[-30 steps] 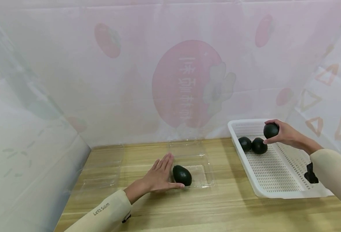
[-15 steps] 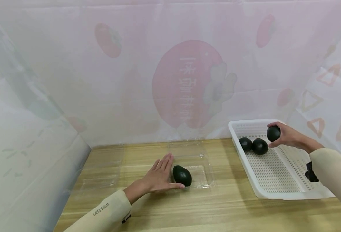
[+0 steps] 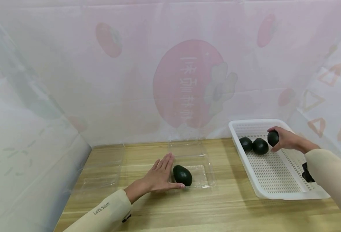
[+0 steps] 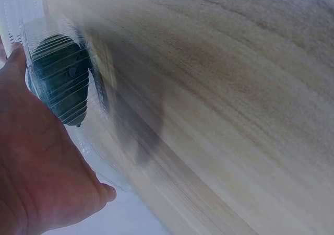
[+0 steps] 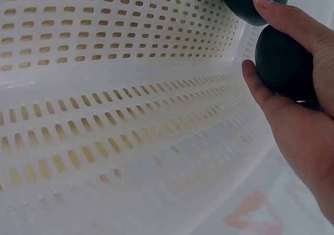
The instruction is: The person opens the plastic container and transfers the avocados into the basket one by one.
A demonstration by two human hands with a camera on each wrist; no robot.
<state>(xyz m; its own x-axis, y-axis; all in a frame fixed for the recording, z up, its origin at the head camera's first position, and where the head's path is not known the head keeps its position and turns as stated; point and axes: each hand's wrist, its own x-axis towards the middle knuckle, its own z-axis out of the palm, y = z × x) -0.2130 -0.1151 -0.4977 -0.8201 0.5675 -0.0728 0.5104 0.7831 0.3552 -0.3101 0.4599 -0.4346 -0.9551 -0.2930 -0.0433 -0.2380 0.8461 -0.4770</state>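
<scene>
My right hand (image 3: 288, 140) grips a dark green avocado (image 3: 273, 138) between thumb and fingers, over the back part of a white perforated basket (image 3: 245, 175). To its left, two more avocados, one in the middle (image 3: 260, 146) and one by the basket wall (image 3: 245, 144), lie side by side. My left hand (image 3: 158, 175) rests with straight, spread fingers along the left side of a clear plastic container (image 3: 199, 175). Its thumb reaches along the front edge. Inside that container lies a single avocado (image 3: 182, 176), seen through the ribbed wall in the left wrist view.
A second clear plastic container (image 3: 101, 172) stands on the wooden table (image 3: 217, 209) at the left; its outline is faint. Printed sheeting (image 3: 130, 80) encloses the table at the back and both sides.
My right hand, holding the avocado, has sunk a little lower into the basket and shifted slightly. The left hand and the avocado beside it have stayed put.
</scene>
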